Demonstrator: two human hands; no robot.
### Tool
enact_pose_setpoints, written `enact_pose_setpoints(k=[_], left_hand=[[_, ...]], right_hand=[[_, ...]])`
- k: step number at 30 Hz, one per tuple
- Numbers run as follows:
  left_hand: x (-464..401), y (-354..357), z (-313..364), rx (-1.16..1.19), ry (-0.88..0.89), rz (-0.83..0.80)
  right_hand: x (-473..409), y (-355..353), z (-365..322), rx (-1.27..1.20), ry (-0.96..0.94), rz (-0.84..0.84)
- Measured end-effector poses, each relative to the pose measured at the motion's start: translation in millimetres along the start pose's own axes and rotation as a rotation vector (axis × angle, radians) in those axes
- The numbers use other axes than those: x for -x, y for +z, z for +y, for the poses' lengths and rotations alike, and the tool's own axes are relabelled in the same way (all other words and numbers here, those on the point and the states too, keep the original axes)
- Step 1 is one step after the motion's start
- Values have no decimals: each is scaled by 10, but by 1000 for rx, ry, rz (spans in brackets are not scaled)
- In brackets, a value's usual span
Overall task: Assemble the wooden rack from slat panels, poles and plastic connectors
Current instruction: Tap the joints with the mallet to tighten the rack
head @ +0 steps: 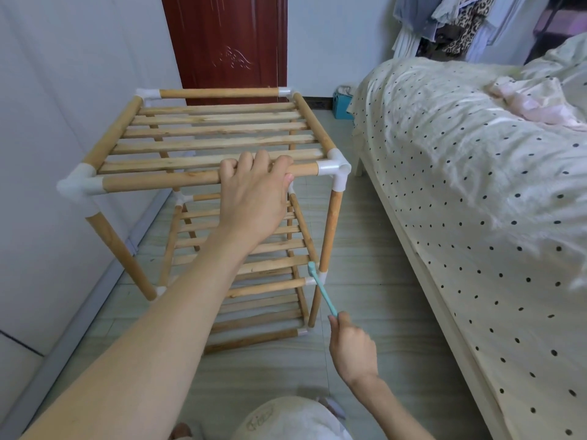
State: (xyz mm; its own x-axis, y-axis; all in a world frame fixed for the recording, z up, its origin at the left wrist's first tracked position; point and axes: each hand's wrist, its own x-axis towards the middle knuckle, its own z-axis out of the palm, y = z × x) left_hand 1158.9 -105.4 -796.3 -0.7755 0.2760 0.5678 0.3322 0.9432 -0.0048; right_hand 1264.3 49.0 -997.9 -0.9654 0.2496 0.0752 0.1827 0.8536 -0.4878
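Observation:
A wooden rack (pixel 203 134) with three slat shelves stands on the tiled floor, its poles joined by white plastic connectors (pixel 335 171). My left hand (pixel 254 192) grips the top front pole (pixel 158 181), fingers curled over it. My right hand (pixel 351 344) holds a small teal mallet (pixel 322 289) by the handle. The mallet's head sits against the front right connector (pixel 321 277) of the middle shelf (pixel 270 265). The bottom shelf (pixel 254 319) lies just above the floor, partly hidden by my left forearm.
A bed (pixel 476 185) with a polka-dot cover runs along the right, close to the rack. A white wall (pixel 47 122) is at the left and a dark red door (pixel 225 42) behind. Clothes (pixel 451 23) hang at the back right. My knee (pixel 292 420) shows at the bottom.

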Motion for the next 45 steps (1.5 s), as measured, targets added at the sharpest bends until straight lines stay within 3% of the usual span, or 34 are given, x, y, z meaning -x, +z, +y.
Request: enact_pose_setpoints(k=[3, 4, 7, 8, 10, 12, 15, 16, 17, 20, 21, 22, 24, 25, 26, 30, 35, 41, 45], left_hand=[[-11, 6, -15, 9, -6, 0], [-14, -3, -17, 7, -7, -4], [11, -19, 2, 7, -9, -8], [6, -13, 9, 9, -7, -12], [-7, -10, 8, 18, -12, -9], [-17, -18, 6, 20, -13, -15], [13, -35, 10, 10, -14, -22], [16, -33, 13, 12, -13, -24], [10, -26, 13, 14, -10, -26], [-16, -19, -10, 21, -17, -39], [-28, -19, -13, 21, -14, -43], [-33, -18, -15, 27, -12, -50], [-59, -32, -23, 64, -13, -94], [-87, -41, -38, 88, -12, -129], [-118, -53, -59, 110, -9, -163], [-145, -131, -149, 245, 13, -243], [62, -230, -288, 365, 103, -197], [438, -368, -1012, 84, 39, 17], [660, -509, -1581, -86, -169, 44]], right_hand=[[-31, -84, -114, -114, -152, 299], [-20, -75, -113, -68, -163, 284], [36, 53, 91, 174, -101, -4], [18, 65, 123, 96, -96, 4], [-9, 15, 48, -133, -167, 195], [-23, 44, -10, -174, -211, 283], [-27, 101, 1, 15, 24, -78], [-52, 94, 27, 22, 74, -114], [-81, 56, -4, -6, 74, -88], [-89, -45, -136, -173, -201, 342], [-91, -28, -127, -123, -223, 369], [-71, 55, -75, -48, -191, 235], [21, 269, 106, 150, -11, -197], [58, 333, 186, 188, 72, -331], [81, 365, 232, 147, 116, -361], [48, 239, 102, -95, 81, -264], [-136, 99, -230, -170, -125, -228], [-376, 198, -577, 21, -484, -194], [-474, 388, -756, 153, -497, -320]])
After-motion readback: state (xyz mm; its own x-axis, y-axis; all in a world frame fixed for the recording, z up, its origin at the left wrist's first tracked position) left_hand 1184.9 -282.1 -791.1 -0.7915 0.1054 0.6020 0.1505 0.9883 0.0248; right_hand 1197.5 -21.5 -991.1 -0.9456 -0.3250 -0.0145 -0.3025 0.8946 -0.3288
